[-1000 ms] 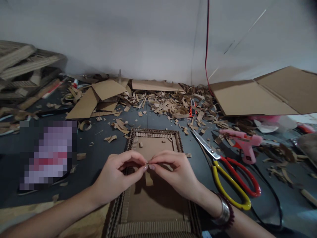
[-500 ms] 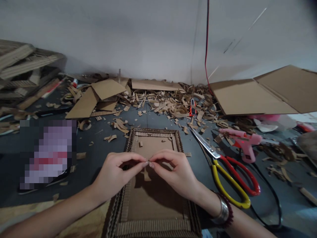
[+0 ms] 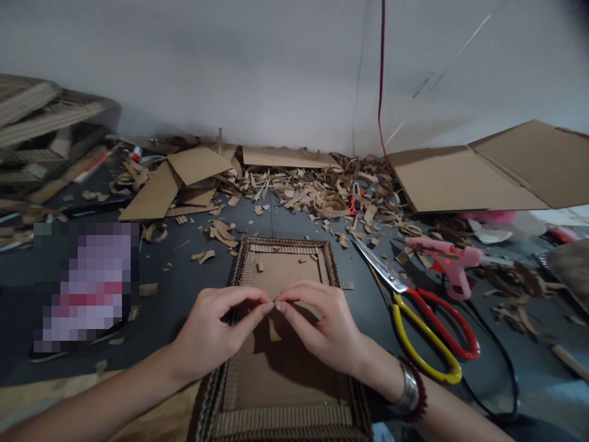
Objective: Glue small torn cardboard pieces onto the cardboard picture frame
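Observation:
My left hand [image 3: 221, 328] and my right hand [image 3: 322, 325] meet fingertip to fingertip above a cardboard tray [image 3: 280, 420] with a corrugated border. Each thumb is pinched against its forefinger. Whatever lies between the tips is too small to make out. Under the fingers a narrow strip of cardboard [image 3: 275, 331] shows against the tray's flat middle; I cannot tell if it is held. A small rolled bit of cardboard [image 3: 260, 267] lies in the far part of the tray. A metal cuff and a dark beaded band circle my right wrist.
Scissors with red and yellow handles [image 3: 426, 334] lie right of the tray, beside a pink glue gun [image 3: 453, 261]. An orange cutter [image 3: 356, 199] sits among cardboard scraps [image 3: 317, 190] along the wall. A folded cardboard sheet [image 3: 464, 178] stands at back right. A blurred-out object [image 3: 94, 285] lies left.
Both hands keep their pinch above the tray, nearly unmoved. The whole view has shifted very slightly.

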Available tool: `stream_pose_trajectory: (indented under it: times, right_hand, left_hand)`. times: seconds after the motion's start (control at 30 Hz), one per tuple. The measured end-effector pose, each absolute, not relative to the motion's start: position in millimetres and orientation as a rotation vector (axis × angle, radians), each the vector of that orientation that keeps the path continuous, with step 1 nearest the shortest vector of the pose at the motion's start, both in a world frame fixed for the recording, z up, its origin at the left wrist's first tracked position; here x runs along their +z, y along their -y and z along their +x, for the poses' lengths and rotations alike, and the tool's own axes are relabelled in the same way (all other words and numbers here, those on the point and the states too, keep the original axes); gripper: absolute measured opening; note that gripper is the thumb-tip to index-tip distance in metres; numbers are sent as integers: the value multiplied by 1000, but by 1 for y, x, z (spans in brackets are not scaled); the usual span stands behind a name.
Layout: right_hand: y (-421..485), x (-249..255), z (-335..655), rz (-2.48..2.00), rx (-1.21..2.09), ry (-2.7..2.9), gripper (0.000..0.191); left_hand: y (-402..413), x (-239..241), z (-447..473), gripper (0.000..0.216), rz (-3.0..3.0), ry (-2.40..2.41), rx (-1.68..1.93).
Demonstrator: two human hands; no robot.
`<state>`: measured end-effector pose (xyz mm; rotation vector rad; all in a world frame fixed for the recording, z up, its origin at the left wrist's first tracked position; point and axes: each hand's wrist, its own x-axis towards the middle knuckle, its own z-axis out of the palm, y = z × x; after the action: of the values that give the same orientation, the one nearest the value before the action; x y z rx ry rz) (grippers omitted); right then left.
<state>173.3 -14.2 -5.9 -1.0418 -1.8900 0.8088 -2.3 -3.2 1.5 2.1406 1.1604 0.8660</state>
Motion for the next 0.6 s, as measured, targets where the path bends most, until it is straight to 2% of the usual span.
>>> stream_pose_trajectory:
  times: [0.4,0.6]
  right_hand:
    - [17,-7,172,-1007,723,1974,15]
    - [14,-5,172,-1049,791,1910,15]
  left_hand:
    - [5,0,-3,12,2166,-1112,807]
    - [4,1,-3,12,2156,-1137,829]
